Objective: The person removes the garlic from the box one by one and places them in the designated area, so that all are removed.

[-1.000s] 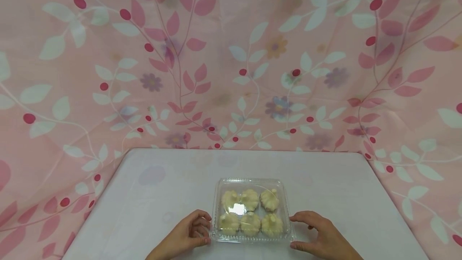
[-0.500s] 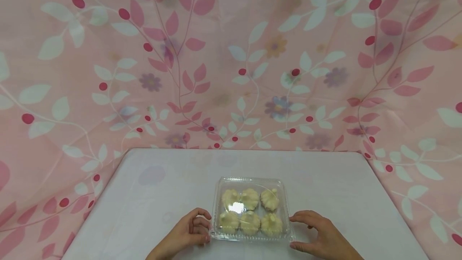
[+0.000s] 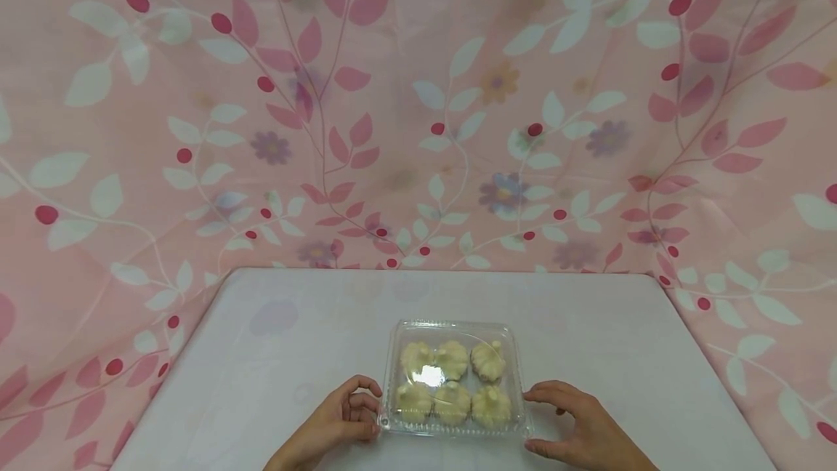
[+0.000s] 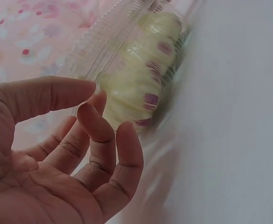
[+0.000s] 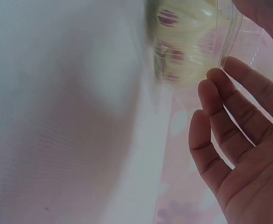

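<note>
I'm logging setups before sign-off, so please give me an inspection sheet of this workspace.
Surface: whitish table, faintly patterned.
Job's things: clear plastic container, appears closed, near the front of the table; inside, six pale, garlic-like pieces in two rows of three, purple markings low on some.
Clutter: nothing seen.
Hands: left hand at the container's left side, fingers bent; right hand at its right side, thumb apart from the fingers. Firmness of contact cannot be told.
Cables: nothing seen.
Surroundings: pink fabric with leaves, berries and flowers, behind the table and along both sides.
</note>
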Tool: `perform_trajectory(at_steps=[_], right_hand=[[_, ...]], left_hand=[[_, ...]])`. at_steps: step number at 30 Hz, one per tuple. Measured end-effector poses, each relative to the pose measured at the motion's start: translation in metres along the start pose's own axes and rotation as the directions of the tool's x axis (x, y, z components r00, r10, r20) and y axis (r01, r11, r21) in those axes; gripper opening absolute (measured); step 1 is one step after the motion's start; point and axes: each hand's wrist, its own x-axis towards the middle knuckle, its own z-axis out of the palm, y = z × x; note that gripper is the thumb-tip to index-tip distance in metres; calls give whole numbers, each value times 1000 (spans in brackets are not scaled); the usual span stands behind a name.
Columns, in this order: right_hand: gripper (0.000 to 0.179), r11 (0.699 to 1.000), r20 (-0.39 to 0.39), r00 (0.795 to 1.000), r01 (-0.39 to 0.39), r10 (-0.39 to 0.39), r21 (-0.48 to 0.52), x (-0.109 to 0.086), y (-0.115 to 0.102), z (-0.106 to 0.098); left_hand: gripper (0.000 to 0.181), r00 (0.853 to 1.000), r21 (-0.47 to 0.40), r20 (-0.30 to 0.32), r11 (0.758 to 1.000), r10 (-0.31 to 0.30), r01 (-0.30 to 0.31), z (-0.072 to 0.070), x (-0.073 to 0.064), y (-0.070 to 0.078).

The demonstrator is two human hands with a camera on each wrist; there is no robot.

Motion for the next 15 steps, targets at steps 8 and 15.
perform_trajectory(at_steps=[8, 15], right_hand=[[50, 998, 5, 1000, 23, -23, 51, 0, 3, 1], [46, 996, 21, 1000, 19, -20, 89, -1, 4, 1]], left_hand=[[50, 1000, -37, 14, 999, -11, 12, 0, 2, -1], [51, 999, -58, 40, 998, -18, 20, 1, 3, -1]])
